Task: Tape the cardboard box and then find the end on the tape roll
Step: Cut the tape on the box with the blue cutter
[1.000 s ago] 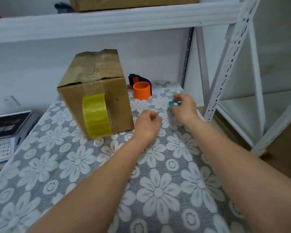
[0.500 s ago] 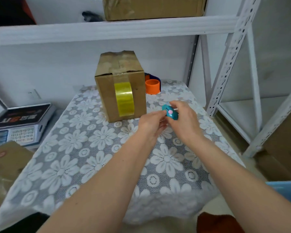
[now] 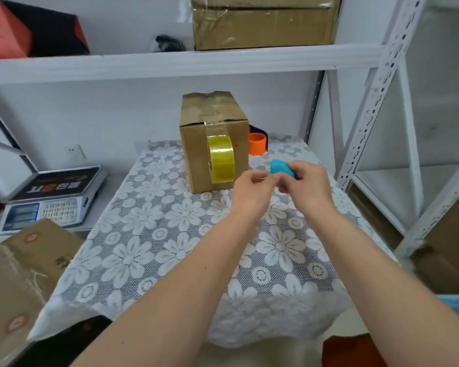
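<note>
Right hand gripping small teal plastic object; left hand curled beside it, grip contents unclear. Far left: brown cardboard box, yellow tape roll against it.

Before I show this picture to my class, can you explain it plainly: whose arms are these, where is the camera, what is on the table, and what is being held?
The arms belong to a person wearing a camera on the head, looking forward and down. On the flowered tablecloth stands a cardboard box with a yellow tape roll hanging against its front. An orange roll sits behind it. The right hand grips a small teal tool. The left hand is curled next to it; whether it touches the tool is unclear. A scale sits to the left.
</note>
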`<state>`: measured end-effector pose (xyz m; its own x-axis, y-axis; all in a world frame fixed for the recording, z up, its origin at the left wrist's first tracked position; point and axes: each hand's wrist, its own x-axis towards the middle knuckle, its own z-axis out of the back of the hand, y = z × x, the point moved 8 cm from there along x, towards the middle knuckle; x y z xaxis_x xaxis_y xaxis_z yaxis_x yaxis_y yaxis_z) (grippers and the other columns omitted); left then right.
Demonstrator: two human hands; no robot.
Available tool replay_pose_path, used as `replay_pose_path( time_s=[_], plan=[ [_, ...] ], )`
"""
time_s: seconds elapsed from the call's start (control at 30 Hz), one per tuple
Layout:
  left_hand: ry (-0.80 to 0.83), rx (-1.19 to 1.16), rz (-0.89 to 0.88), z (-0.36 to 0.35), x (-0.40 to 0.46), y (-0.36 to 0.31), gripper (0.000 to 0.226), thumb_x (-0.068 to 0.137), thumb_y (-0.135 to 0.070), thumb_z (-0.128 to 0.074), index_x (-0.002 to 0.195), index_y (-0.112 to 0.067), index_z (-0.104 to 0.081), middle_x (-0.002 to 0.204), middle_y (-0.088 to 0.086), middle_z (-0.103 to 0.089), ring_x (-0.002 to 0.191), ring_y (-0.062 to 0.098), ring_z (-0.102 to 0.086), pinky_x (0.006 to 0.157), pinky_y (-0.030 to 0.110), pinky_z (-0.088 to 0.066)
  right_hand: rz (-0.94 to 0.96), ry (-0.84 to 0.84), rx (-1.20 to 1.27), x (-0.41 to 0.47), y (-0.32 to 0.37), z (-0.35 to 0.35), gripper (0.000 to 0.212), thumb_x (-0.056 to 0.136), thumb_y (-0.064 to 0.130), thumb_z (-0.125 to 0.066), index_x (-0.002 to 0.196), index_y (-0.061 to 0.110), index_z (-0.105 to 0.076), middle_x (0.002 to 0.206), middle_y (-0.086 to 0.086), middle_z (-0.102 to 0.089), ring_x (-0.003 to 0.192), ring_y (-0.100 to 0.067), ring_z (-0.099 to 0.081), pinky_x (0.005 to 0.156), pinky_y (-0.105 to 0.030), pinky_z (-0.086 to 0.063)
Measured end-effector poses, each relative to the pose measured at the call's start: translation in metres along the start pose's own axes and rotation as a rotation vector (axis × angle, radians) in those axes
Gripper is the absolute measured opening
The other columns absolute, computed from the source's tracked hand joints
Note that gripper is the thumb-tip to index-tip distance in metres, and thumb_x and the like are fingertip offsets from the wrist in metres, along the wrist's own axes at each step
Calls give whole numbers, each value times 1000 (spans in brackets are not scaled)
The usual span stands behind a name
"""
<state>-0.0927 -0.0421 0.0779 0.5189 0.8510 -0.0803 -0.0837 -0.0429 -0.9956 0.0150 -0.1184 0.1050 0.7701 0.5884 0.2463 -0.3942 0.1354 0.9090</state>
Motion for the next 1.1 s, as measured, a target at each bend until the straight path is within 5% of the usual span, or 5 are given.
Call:
replay_pose_path(
  time_s=[0.2, 0.37, 0.53, 0.8, 1.1],
  plan=[
    [-35, 15, 11, 15, 0, 4, 33, 88, -28, -62, 118, -14, -62, 116, 2, -64, 106, 19, -62, 96, 39, -50, -290, 78, 502, -9, -19, -17, 20, 79, -2, -70, 98, 0, -66, 94, -12, -68, 81, -21, -68, 75, -26, -58],
    [1, -121, 4, 12, -3, 0, 24, 85, -30, -68, 101, -14, -73, 95, 1, -73, 90, 16, -68, 82, 28, -56, 76, -130, 15, -16, 8, -5, 11, 77, 9, -74, 79, 16, -64, 86, -1, -62, 76, -13, -59, 70, -21, -50],
    [-38, -293, 94, 17, 1, 11, 14, 91, -12, -60, 99, -7, -71, 94, 11, -73, 86, 19, -69, 80, 29, -57, 291, 23, -32, -26, 21, -21, 17, 78, 4, -71, 94, 10, -72, 104, -3, -58, 98, -15, -60, 90, -24, -50],
    [44, -206, -6, 19, -1, 2, 19, 95, -11, -52, 100, -15, -70, 97, 7, -71, 86, 14, -68, 72, 20, -54, -95, 264, 304, -12, -1, -32, 26, 88, 4, -60, 113, 4, -66, 106, -14, -71, 98, -25, -69, 92, -39, -55],
    [-262, 184, -322, 51, -15, -28, 14, 86, -24, -65, 98, -19, -69, 90, -8, -68, 80, 2, -62, 71, 17, -50, -216, 265, 638, -16, 4, -43, 18, 89, -3, -57, 104, 3, -64, 90, -12, -71, 72, -16, -72, 63, -21, -59]
  ],
)
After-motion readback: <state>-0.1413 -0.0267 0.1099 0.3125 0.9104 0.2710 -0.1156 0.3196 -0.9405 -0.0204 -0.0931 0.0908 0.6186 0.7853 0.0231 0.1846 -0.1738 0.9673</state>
